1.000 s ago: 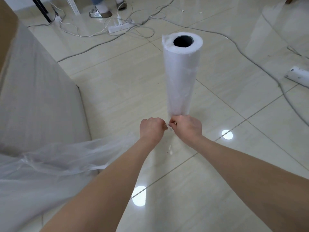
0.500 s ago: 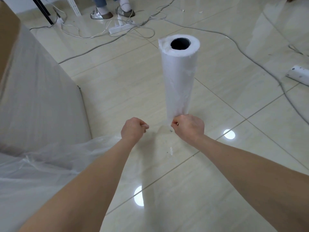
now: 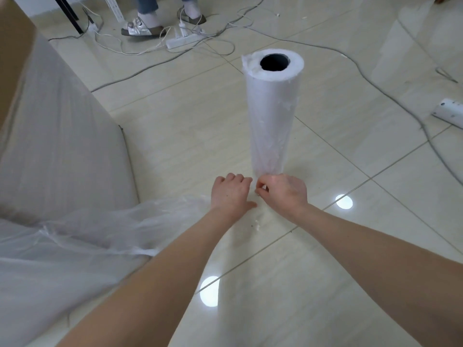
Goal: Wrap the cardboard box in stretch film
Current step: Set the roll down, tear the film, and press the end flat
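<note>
Glossy floor (image 3: 325,246): left hand (image 3: 231,194) and right hand (image 3: 284,194) pinch film at upright roll (image 3: 271,116) base; a yank may topple it.

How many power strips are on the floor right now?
2. One white power strip lies at the top centre beside a bystander's sandalled feet; another sits at the right edge, partly cut off. Others may lie outside view.

Floor (image 3: 325,284): glossy pale tiles.
On it: upright film roll (image 3: 271,116), film-wrapped cardboard box (image 3: 57,146), cables (image 3: 375,83), power strips (image 3: 184,41).
</note>
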A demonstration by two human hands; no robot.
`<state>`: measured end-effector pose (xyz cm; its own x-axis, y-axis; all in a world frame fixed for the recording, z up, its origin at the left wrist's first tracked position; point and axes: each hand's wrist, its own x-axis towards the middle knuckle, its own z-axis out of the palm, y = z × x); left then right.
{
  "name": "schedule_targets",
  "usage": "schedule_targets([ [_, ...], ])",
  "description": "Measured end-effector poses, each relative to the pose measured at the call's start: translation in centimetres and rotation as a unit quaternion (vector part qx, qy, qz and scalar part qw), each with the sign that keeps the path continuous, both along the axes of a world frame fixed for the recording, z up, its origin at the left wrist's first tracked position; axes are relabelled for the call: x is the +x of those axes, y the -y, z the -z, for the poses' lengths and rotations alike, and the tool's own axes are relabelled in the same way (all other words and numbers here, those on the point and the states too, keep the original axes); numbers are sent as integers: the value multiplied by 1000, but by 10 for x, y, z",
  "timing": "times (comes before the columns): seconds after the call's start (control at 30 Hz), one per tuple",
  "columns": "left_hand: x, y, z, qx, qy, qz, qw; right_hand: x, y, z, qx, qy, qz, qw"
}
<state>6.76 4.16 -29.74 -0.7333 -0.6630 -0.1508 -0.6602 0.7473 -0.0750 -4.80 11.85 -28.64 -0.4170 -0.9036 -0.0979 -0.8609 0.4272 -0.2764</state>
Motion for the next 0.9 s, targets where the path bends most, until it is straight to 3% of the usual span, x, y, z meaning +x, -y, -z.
schedule_targets([
  [0.2, 9, 10, 0, 107, -99, -140, 979, -9, -6, -2, 18, 23, 19, 999],
  [0.47, 21, 22, -1, 105, -103, -182, 972, 3, -2, -4, 21, 41, 30, 999],
  [0.63, 46, 42, -4, 76, -90, -242, 963, -20, -19, -8, 42, 4, 21, 999],
  [0.8, 40, 32, -4, 111, -90, -116, 983, -9, -26, -12, 43, -18, -92, 995],
  [0.9, 42, 24, 3, 146, -79, -105, 980, 12, -20, -15, -5, -11, -125, 992],
])
